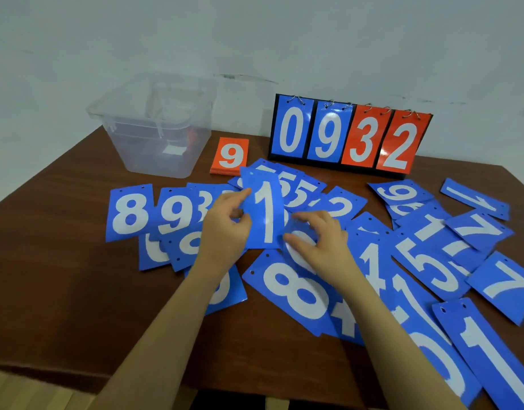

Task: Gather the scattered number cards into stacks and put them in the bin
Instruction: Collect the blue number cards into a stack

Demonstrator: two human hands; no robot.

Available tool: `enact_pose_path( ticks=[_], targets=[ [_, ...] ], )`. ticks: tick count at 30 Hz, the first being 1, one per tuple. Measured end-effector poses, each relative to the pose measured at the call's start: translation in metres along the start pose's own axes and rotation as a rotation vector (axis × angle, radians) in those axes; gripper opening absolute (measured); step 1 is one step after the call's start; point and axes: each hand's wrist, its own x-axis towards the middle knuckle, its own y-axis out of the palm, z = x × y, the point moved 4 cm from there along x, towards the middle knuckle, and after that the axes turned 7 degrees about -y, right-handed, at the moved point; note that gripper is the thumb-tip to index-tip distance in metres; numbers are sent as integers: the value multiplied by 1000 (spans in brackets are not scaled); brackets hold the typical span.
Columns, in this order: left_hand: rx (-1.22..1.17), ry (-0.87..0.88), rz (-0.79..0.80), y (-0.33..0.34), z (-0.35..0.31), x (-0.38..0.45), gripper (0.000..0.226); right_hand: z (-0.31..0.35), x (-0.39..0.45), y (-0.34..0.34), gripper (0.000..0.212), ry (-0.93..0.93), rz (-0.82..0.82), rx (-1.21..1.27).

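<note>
Several blue number cards lie scattered and overlapping across the brown table point(57, 261). My left hand point(225, 226) holds a blue "1" card point(265, 211) upright above the pile, thumb on its left edge. My right hand point(320, 241) rests on a blue card point(299, 247) just right of it, fingers curled on the card's edge. A blue "8" card point(129, 213) lies at the left and another "8" card point(293, 291) under my right wrist. A neat stack of orange cards point(230, 155) topped by a "9" sits beside the clear plastic bin point(154, 128).
A black flip scoreboard point(349, 137) showing 0 9 3 2 stands at the back right against the wall. The bin stands at the table's back left corner. The table's near edge runs along the bottom, with pale floor below left.
</note>
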Motion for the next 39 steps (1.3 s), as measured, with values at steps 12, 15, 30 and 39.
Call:
enact_pose_path(
  ticks=[12,15,30,39],
  targets=[
    [93,-73,-223,-48,10,-57,29,9,-42,29,65,193,280,-259],
    [154,-12,-207,-54,7,-63,32,10,-38,25,43,173,214,-123],
    [-90,-3,-163,-35,-3,-61,39,53,-14,-4,34,92,-269,554],
    [-182,4,-106,5,1,-51,60,21,-18,-3,23,98,-325,397]
  ],
)
